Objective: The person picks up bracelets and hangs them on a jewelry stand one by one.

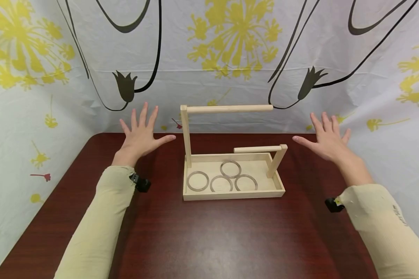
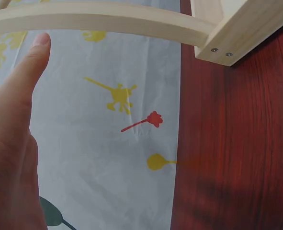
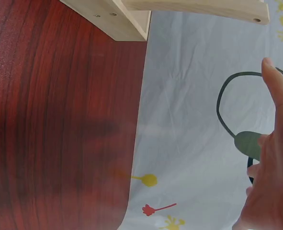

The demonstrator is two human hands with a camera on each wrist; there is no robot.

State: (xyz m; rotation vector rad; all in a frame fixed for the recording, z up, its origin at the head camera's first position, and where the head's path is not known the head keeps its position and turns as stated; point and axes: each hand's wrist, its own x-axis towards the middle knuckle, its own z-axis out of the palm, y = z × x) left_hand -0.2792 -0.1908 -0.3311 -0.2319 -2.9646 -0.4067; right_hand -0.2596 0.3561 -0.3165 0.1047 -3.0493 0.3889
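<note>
A light wooden tray (image 1: 234, 196) with low walls stands on the table, and several thin brownish rings (image 1: 198, 181) lie flat inside it. From its left end rises a tall post (image 1: 186, 135) carrying a long horizontal rod (image 1: 230, 109). The shorter post (image 1: 277, 161) at the right end bears a lower rod (image 1: 257, 149) pointing left. My left hand (image 1: 137, 133), fingers spread, is held up left of the tray and touches nothing. To the right, my right hand (image 1: 326, 137) is likewise raised with spread fingers, apart from the wood.
The dark red-brown table (image 1: 230, 236) ends at the back against a white curtain (image 1: 174, 50) printed with yellow and dark flowers. A small black device (image 1: 141, 183) sits at the left wrist and another black device (image 1: 334, 205) at the right one.
</note>
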